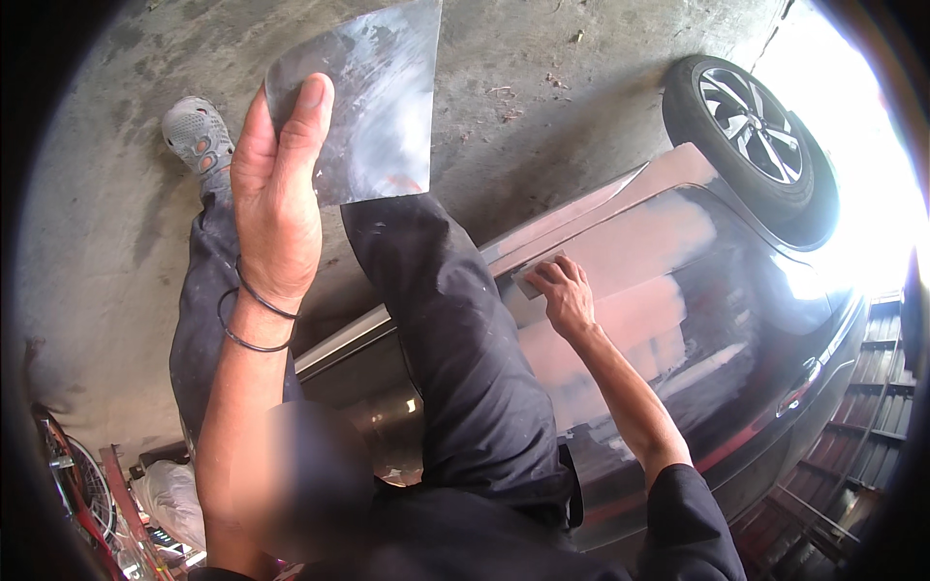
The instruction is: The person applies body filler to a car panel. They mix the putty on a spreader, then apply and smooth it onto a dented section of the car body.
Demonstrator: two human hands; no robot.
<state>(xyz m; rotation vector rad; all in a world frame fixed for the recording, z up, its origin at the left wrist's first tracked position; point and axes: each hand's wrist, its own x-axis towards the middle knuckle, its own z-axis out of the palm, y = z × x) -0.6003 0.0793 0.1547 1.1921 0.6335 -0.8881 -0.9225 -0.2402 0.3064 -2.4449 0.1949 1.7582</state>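
Note:
My left hand [279, 198] grips a thin, smooth grey sheet [383, 97] by its near left corner, thumb lying on top. Pale smears streak the sheet, which is held up above my knee. Out to the right, my right hand [570, 300] is closed on a small flat grey spreader [528, 284]. The spreader rests against the side of a dark car [736, 300], near the long edge of the panel. Broad pink filler patches [630, 247] cover the panel around and beyond that hand. My fingers hide part of the spreader.
A car wheel [751, 126] with a spoked rim is at upper right. My dark-trousered leg [446, 329] is beside the car, and a grey clog [199, 131] stands on the concrete floor [542, 58]. At lower left are a bicycle wheel [89, 484] and a plastic bag [170, 499].

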